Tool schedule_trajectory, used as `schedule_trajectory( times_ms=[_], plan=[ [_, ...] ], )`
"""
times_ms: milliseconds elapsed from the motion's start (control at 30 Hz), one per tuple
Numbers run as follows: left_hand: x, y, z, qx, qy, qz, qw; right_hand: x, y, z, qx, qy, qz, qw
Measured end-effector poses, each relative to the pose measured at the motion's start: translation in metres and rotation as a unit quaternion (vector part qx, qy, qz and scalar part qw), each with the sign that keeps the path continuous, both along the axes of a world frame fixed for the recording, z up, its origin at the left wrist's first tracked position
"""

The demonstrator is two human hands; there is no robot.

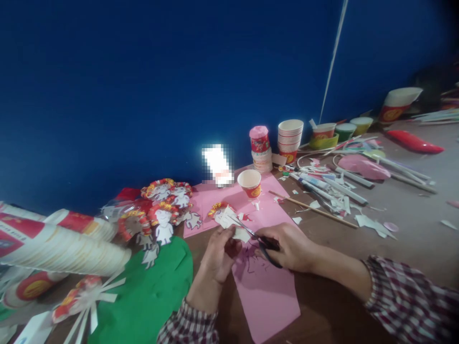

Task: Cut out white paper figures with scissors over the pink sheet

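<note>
Near the middle of the table, my left hand (220,255) pinches a piece of white paper (242,234) with a red and yellow cut-out part around it. My right hand (289,247) is closed round the black handles of a pair of scissors (267,252). The scissor blades point left and lie against the white paper; whether they are parted is hard to make out. Beneath both hands lies a pink sheet (268,301) with dark pen lines on it. A single paper cup (250,183) stands just beyond the hands.
Paper-cup figures (164,222) lie left of the hands, beside a green paper disc (143,296). A long cup stack (71,243) rests at far left. Upright cups (290,138) stand at the back. Markers (319,188), a wooden stick (322,210) and scraps spread right.
</note>
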State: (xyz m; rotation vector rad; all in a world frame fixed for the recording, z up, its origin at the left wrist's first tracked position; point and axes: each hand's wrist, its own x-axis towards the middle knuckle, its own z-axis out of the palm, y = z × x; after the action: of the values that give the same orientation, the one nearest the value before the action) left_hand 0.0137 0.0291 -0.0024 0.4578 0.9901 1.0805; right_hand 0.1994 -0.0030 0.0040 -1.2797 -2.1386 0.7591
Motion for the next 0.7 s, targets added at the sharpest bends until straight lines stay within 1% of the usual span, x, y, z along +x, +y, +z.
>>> schedule_trajectory(
  times_ms=[100,167,233,400,567,700],
  plan=[
    [0.0016,-0.0017,0.0025,-0.036,-0.002,0.003,0.999,0.0002,0.0,0.0003,-0.009,0.002,0.004,1.0],
    [0.0025,-0.0026,0.0034,-0.04,-0.004,0.008,0.999,-0.0001,-0.0009,0.0019,-0.003,-0.001,0.001,1.0],
    [0.003,-0.0031,0.0031,-0.027,-0.005,0.008,1.0,-0.0006,-0.0019,0.0037,0.002,-0.004,-0.005,1.0],
    [0.0026,-0.0032,0.001,0.0,0.004,-0.016,1.0,-0.0015,-0.0029,0.0074,0.006,-0.017,-0.017,1.0],
    [0.0022,-0.0042,0.0016,0.013,0.021,-0.01,1.0,-0.0016,-0.0032,0.0094,0.016,-0.021,-0.015,1.0],
    [0.0023,-0.0041,0.0015,0.008,0.024,-0.008,1.0,-0.0018,-0.0035,0.0081,0.024,-0.018,-0.016,0.999]
  ],
)
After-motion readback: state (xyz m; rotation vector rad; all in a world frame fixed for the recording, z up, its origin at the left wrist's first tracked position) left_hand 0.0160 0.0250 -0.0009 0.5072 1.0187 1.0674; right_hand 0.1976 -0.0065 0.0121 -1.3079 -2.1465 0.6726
